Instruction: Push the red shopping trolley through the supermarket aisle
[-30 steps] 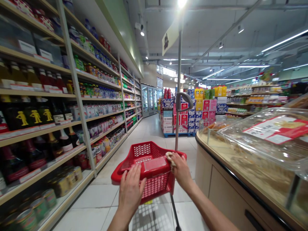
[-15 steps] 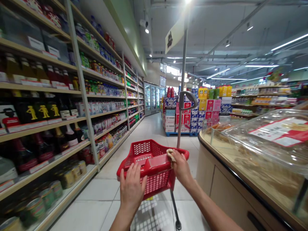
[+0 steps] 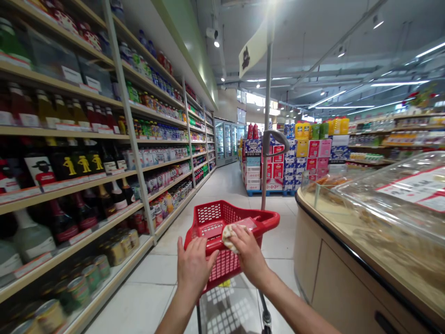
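Note:
In front of me stands a red plastic shopping cart (image 3: 225, 269) with perforated basket walls. My left hand (image 3: 195, 264) rests on the left part of its red handle, fingers laid over the bar and thumb apart. My right hand (image 3: 246, 253) presses a whitish cloth (image 3: 229, 236) onto the middle of the handle, beside the smooth panel (image 3: 250, 224). Its fingers lie on top of the cloth and cover part of it. A tall grey pole (image 3: 267, 116) with a curved hook and a small flag rises from behind the cart's right side.
Shelves of bottles and cans (image 3: 114, 167) line the left. On the right is a rounded counter (image 3: 330, 260) with plastic-covered food (image 3: 399, 208). Stacked drink boxes (image 3: 278, 169) stand ahead on a blue pallet. Tiled floor (image 3: 222, 185) runs down the aisle toward glass-door fridges (image 3: 224, 139).
My right hand has slid the cloth leftward along the handle, from near its right end to the middle. My left hand stays on the handle. The whole view has shifted slightly.

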`<state>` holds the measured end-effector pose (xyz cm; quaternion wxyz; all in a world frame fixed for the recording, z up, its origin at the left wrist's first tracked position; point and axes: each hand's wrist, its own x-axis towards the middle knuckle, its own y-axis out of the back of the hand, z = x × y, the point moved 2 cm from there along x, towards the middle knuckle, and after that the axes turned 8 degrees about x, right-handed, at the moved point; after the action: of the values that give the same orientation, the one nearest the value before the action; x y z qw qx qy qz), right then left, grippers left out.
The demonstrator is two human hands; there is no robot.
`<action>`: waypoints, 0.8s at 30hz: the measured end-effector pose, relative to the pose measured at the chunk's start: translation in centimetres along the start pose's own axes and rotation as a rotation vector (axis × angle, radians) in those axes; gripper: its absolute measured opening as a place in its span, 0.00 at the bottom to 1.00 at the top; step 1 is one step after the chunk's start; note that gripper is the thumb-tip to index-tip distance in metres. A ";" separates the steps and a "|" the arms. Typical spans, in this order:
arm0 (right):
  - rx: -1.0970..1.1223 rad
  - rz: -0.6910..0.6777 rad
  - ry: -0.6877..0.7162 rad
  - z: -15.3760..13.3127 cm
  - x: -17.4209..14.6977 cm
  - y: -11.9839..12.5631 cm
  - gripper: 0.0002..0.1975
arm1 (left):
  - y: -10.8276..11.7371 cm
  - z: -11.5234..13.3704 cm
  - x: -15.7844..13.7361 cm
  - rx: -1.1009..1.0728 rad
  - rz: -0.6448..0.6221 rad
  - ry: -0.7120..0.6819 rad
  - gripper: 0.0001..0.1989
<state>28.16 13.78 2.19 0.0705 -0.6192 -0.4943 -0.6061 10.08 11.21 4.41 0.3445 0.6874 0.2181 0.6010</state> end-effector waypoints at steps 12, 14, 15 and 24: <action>0.119 -0.039 -0.003 -0.4 0.2 1.6 0.19 | -2.5 -0.3 -0.6 -0.232 -0.022 -0.031 0.20; 0.125 -0.060 0.010 -0.2 0.2 1.7 0.19 | -2.4 0.6 -0.9 -0.230 -0.030 -0.054 0.22; 0.107 -0.019 -0.042 0.4 0.3 2.0 0.19 | -2.3 1.1 -1.0 -0.231 -0.036 -0.076 0.22; 0.150 -0.040 -0.080 1.0 -2.0 4.1 0.18 | -3.1 3.0 -1.1 -0.285 -0.136 -0.074 0.27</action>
<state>32.12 11.33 2.44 0.0847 -0.6260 -0.5530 -0.5433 13.20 11.86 1.29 0.4860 0.6370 0.1638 0.5755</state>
